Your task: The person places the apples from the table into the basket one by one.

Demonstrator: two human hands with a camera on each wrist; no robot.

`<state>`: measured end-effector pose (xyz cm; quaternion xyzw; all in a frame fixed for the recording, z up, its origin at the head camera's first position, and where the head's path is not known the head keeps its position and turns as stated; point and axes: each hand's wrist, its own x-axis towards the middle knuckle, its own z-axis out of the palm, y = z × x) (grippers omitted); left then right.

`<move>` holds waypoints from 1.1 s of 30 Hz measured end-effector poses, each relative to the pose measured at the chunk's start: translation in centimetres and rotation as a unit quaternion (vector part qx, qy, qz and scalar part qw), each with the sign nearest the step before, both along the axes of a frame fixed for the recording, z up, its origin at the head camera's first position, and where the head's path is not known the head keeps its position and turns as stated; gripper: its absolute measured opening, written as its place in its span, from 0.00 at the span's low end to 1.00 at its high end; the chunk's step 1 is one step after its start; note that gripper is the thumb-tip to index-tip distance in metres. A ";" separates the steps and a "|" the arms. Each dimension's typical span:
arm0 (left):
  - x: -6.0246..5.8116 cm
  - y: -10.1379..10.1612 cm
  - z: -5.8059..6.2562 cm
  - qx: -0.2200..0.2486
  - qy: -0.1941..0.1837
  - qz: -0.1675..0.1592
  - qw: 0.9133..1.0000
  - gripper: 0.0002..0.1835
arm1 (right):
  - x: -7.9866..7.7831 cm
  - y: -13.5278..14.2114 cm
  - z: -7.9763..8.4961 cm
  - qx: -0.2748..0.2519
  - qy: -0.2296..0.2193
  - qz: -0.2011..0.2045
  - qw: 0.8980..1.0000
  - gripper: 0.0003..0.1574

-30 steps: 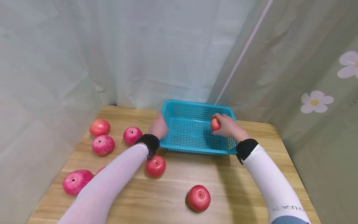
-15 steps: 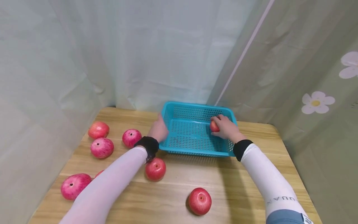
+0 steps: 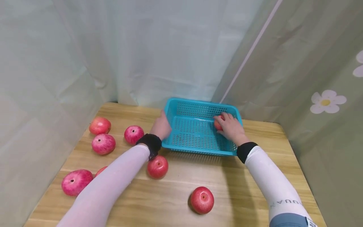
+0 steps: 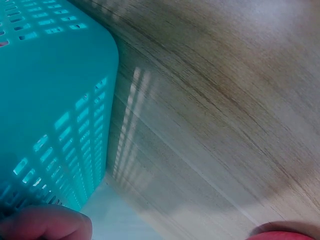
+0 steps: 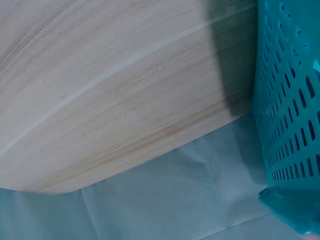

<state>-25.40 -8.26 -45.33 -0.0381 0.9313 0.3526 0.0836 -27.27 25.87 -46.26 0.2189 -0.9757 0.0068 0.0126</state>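
Below, a wooden table (image 3: 175, 201) bears a blue basket (image 3: 198, 151) near its twelve-o'clock edge. A person's left hand (image 3: 161, 127) lies at the basket's nine-o'clock rim; whether its fingers grip or merely rest cannot be told. Inside, at three o'clock, the right hand (image 3: 232, 127) holds a red apple (image 3: 217, 125), fingers and thumb curled around it. A second apple (image 3: 157, 167) sits at the basket's eight o'clock, close by the left wristband (image 3: 153, 145), a third apple (image 3: 202, 200) at six. Loosening unevenly could set the held apple rolling across the basket; a dipping wristband could knock the second.
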 end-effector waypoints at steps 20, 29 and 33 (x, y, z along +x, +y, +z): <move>-0.1 0.1 0.5 0.002 -0.008 0.006 1.000 0.47 | -0.2 0.1 0.3 0.002 0.001 0.003 1.000 0.50; -0.2 0.1 0.2 0.000 -0.010 0.004 1.000 0.46 | -0.2 0.0 0.2 -0.014 -0.015 -0.005 1.000 0.54; -0.1 0.0 0.3 0.003 -0.009 0.004 1.000 0.46 | -0.3 0.1 0.3 -0.043 -0.022 -0.012 0.999 0.54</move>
